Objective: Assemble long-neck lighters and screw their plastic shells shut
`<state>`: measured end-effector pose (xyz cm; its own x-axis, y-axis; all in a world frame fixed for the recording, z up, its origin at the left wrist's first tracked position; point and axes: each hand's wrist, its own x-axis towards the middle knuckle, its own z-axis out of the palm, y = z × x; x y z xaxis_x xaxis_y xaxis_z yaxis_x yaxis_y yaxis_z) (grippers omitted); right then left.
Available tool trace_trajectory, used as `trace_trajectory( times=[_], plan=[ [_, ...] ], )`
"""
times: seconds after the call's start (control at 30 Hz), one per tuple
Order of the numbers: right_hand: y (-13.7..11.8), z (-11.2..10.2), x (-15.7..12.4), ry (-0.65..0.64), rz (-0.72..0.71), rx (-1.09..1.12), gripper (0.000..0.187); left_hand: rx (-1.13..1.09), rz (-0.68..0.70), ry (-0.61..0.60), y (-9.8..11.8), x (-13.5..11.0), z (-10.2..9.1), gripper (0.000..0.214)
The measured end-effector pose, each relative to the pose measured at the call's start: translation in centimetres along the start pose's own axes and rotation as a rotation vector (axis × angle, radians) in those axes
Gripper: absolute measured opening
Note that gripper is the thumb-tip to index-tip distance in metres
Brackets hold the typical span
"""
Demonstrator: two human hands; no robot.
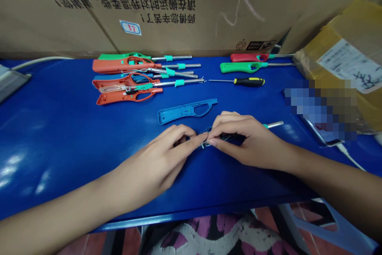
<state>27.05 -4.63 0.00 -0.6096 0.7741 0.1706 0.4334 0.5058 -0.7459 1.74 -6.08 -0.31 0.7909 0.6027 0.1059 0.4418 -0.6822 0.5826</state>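
Both hands meet over a blue gas lighter (205, 131) lying on the blue table (59, 135). My left hand (161, 161) pinches its left end with thumb and forefinger. My right hand (244, 139) covers the lighter's middle, fingers closed on it; the metal nozzle (273, 124) sticks out to the right past my knuckles. Most of the lighter's body is hidden under my fingers. A loose blue lighter half-shell (186, 110) lies just beyond my hands.
Several orange, green and blue lighters (137, 78) lie in a pile at the back. A red lighter (253, 57), a green lighter (247, 67) and a black-yellow screwdriver (244, 82) lie at the back right. Cardboard boxes (191, 8) line the back; a phone (322, 131) is at right.
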Motion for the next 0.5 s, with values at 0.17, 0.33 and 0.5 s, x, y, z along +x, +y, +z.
trace_trajectory(
  times=[0.17,0.33,0.5],
  plan=[
    [-0.02,0.08,-0.01,-0.004,0.015,0.008,0.011,-0.035,0.015,0.062,-0.07,0.0,0.19,0.054],
    [0.02,0.1,0.01,0.004,0.019,0.001,0.011,-0.017,0.008,0.105,-0.21,0.11,0.37,0.049],
    [0.05,0.11,0.05,-0.006,0.022,0.001,0.011,0.0,0.024,0.117,-0.22,0.2,0.39,0.044]
  ],
)
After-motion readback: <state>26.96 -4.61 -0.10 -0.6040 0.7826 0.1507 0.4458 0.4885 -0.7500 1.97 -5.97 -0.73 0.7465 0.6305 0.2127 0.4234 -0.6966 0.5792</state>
